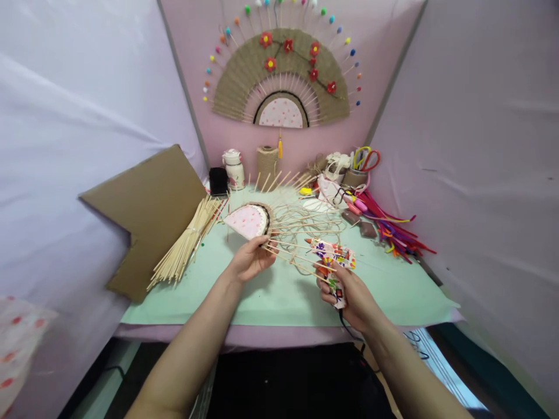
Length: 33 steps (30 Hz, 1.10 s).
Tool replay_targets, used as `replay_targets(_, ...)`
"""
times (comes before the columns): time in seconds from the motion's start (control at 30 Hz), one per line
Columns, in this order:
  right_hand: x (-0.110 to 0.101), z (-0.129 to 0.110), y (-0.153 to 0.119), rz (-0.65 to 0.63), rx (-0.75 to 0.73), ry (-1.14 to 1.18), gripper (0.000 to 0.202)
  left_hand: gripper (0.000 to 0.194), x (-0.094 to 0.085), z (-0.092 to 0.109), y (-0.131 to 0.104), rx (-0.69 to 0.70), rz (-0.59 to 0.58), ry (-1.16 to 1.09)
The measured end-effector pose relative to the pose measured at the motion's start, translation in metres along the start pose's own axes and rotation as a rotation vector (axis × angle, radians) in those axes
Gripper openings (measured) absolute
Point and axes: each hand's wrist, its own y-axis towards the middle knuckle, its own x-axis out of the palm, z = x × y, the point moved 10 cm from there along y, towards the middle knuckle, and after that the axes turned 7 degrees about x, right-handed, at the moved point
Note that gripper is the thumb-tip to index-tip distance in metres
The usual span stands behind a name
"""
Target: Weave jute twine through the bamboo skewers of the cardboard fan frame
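Note:
My left hand (pixel 254 259) grips the lower edge of a half-round fan base (pixel 248 221), thumb on top. Its face is pink with red spots, edged in white and black, and thin wooden sticks (pixel 305 227) fan out from its rim to the back and right. In my right hand (pixel 345 288) is a hot glue gun (pixel 334 256) with a flowered pattern, its orange nozzle pointing left toward the sticks. The fingers wrap round its handle, and a black cord hangs below. Loose twine (pixel 301 218) lies tangled beneath the sticks.
Left lie a bundle of wooden sticks (pixel 186 241) and brown cardboard (pixel 151 203). Behind stand a white bottle (pixel 234 170) and a twine spool (pixel 267 166). Coloured pipe cleaners (pixel 395 227) and a pot with scissors (pixel 356 174) are at right. A finished fan (pixel 236 73) hangs on the back wall.

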Motion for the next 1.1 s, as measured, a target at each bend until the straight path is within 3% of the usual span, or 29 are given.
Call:
replay_targets(0.23,-0.017,0.029,0.008,0.086,0.090,0.077,0.028,0.019,-0.020,-0.025,-0.007,-0.151,0.082,0.028)
replay_targets(0.33,-0.019,0.035,0.010,0.085,0.114,0.098,0.026,0.038,-0.025,-0.024,-0.008,-0.169,0.154,0.054)
replay_targets(0.4,-0.020,0.037,0.011,0.087,0.118,0.105,0.026,0.041,-0.033,-0.015,-0.005,-0.091,0.264,0.050)
replay_targets(0.47,-0.020,0.038,0.012,0.091,0.115,0.109,0.026,0.026,-0.040,0.000,-0.003,0.055,0.383,0.036)
replay_targets(0.53,-0.021,0.039,0.011,0.091,0.120,0.108,0.026,0.022,-0.040,0.013,-0.003,0.177,0.428,0.029)
replay_targets(0.67,-0.021,0.027,0.004,0.078,0.063,0.098,0.030,0.029,-0.015,0.033,-0.005,0.261,0.325,0.059)
replay_targets(0.83,-0.017,-0.011,-0.017,0.039,-0.112,0.059,0.036,0.024,0.018,0.050,-0.001,0.256,0.194,0.048)
replay_targets(0.97,0.000,-0.028,-0.029,-0.047,-0.167,-0.026,0.042,0.025,0.025,0.039,0.016,0.191,0.162,-0.065)
replay_targets(1.1,0.022,-0.018,-0.029,-0.137,-0.123,-0.186,0.045,0.030,0.025,0.015,0.025,0.097,0.129,-0.242)
